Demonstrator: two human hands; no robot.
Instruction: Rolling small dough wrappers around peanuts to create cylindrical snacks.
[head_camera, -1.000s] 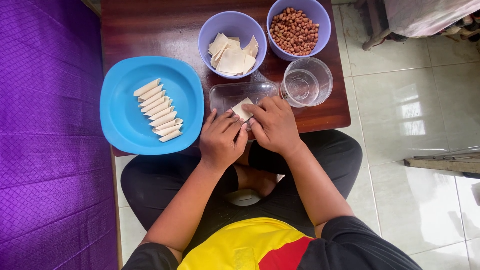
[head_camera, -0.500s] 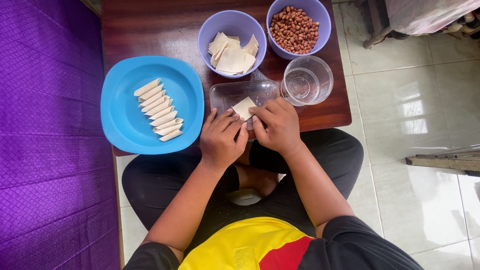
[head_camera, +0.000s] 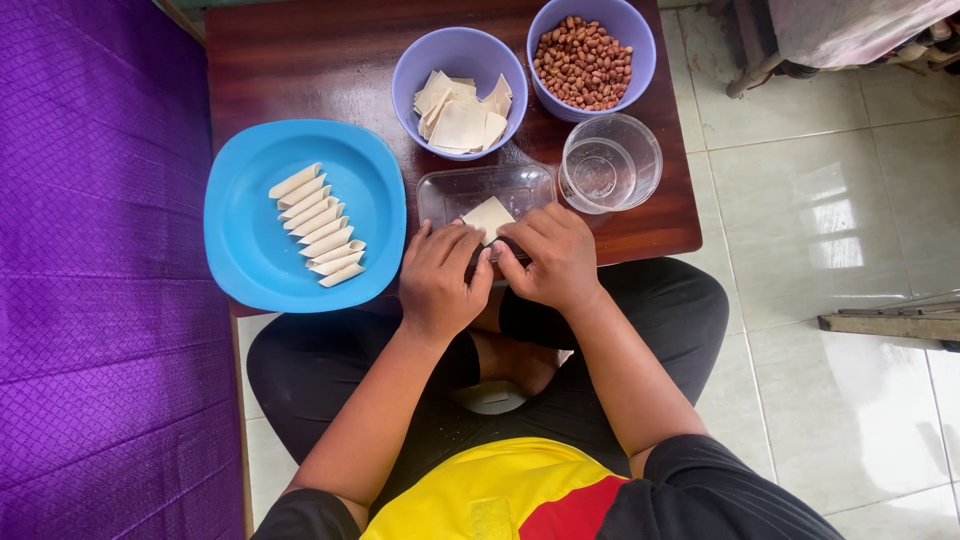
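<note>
- Both your hands are curled shut on one pale wrapper square (head_camera: 489, 216): left hand (head_camera: 441, 278) pinches its near-left edge, right hand (head_camera: 553, 256) its near-right edge.
- The square lies over the near rim of the clear rectangular tray (head_camera: 470, 187), at the table's front edge.
- Risk: thin sheet, so uneven finger pressure would likely tear it or roll it crooked.
- Risk: your right knuckles sit near the clear glass bowl (head_camera: 610, 162); a sideways nudge could push it toward the table's right edge.
- Finished rolls (head_camera: 316, 226) line the blue plate (head_camera: 240, 250), which overhangs the front edge. A bump may tip it.
- Surface: small dark wooden table (head_camera: 300, 60), also holding a bowl of wrappers (head_camera: 459, 93) and a bowl of peanuts (head_camera: 593, 52).
- Room: pale glossy floor tiles (head_camera: 850, 230) on your right, purple quilted cloth (head_camera: 100, 270) on your left.
</note>
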